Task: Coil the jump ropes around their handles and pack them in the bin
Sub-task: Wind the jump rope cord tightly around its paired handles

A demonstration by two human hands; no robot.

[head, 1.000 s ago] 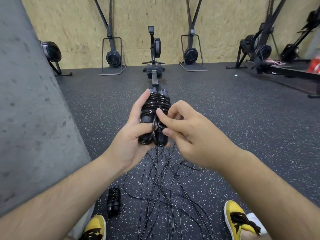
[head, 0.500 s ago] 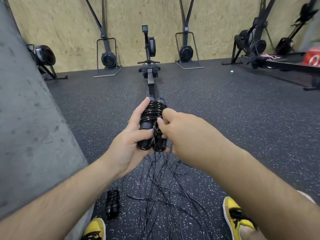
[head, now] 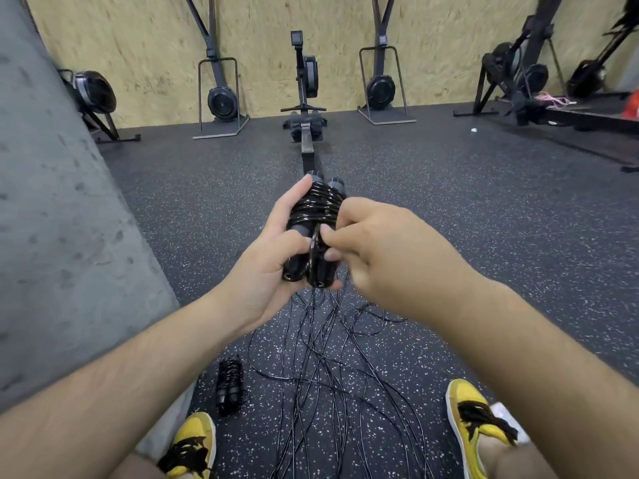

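While the left hand (head: 273,257) grips the handles (head: 304,261) side by side above the floor (head: 449,209) and the right hand (head: 377,250) pinches the rope tail (head: 315,242) at their middle, the chief risk, as I judge it, is the coil (head: 318,207) springing loose. The cord looks stiff and glossy, so if the pinch slips before the tail is tucked, the turns at the far end could unwind. Strands also run from under the hands down to the loose ropes (head: 328,368) on the near floor. I cannot tell whether they belong to this rope; if they do, a pull could snag in that tangle and drag turns off. By count, there are two hands, two handles in them and one coil around those. One finished bundle (head: 229,382) lies on the near left floor, with two yellow shoes (head: 477,420) close by. The loose ropes cross too much to count, and no bin is in view.
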